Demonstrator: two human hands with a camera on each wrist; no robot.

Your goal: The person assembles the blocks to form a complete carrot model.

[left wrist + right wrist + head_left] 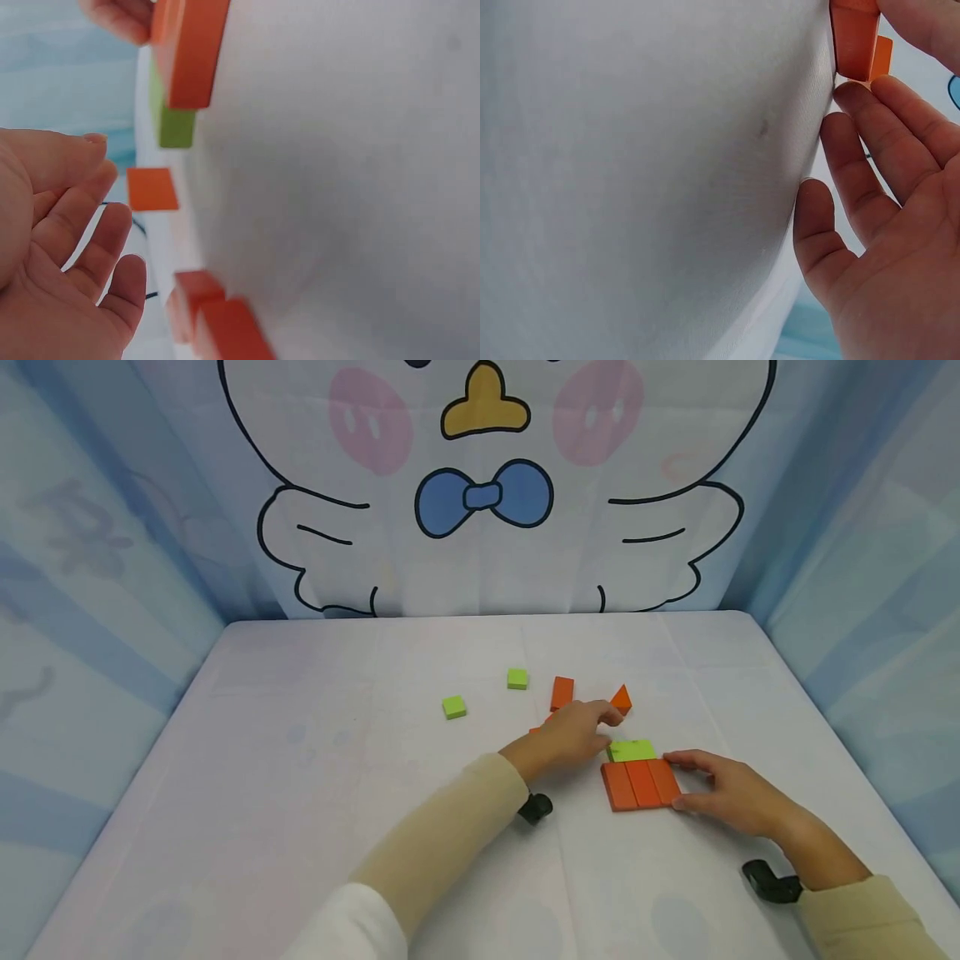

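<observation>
A row of orange rectangular blocks lies side by side on the white table, with a lime-green block along its far edge. My right hand touches the right end of the row, thumb near the close corner and fingertips by the far one. Its fingers look extended in the right wrist view. My left hand hovers just left of the green block, its fingers loosely bent and nothing visible between them. Beyond its fingertips stands an orange triangular block. The left hand partly hides other orange pieces.
Another orange block lies behind the left hand. Two small green blocks, one farther back and one more to the left, sit apart on the table. Patterned curtains enclose the back and sides.
</observation>
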